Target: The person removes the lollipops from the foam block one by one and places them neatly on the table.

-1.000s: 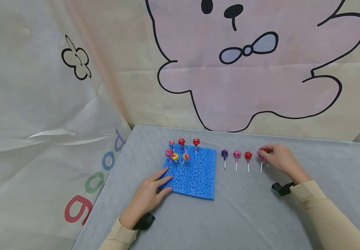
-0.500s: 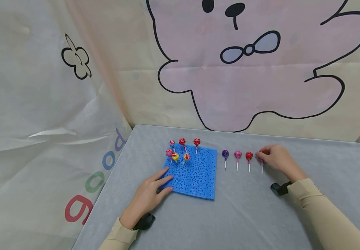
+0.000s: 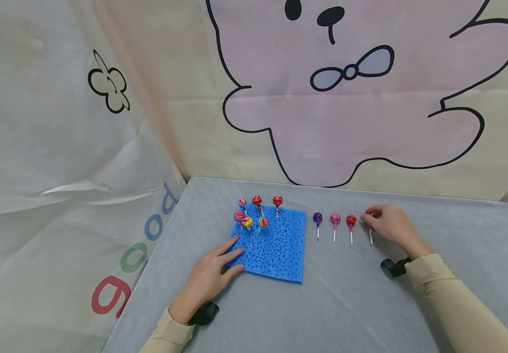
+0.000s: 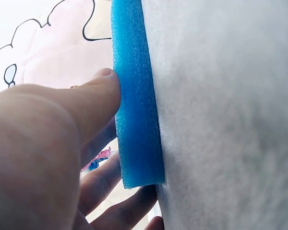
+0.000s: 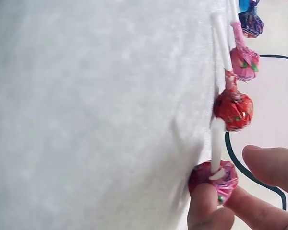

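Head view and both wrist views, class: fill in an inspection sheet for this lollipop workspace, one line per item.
Surface: grey felt-covered table.
Job's things: blue perforated foam pad holding six upright lollipops; purple, pink and red lollipops lying in a row beside it.
Clutter: nothing seen.
Grips: left hand rests on the pad's near left corner; right hand pinches a pink-wrapped lollipop lying on the table.
Cables: nothing seen.
Surroundings: cream cartoon-printed backdrop.
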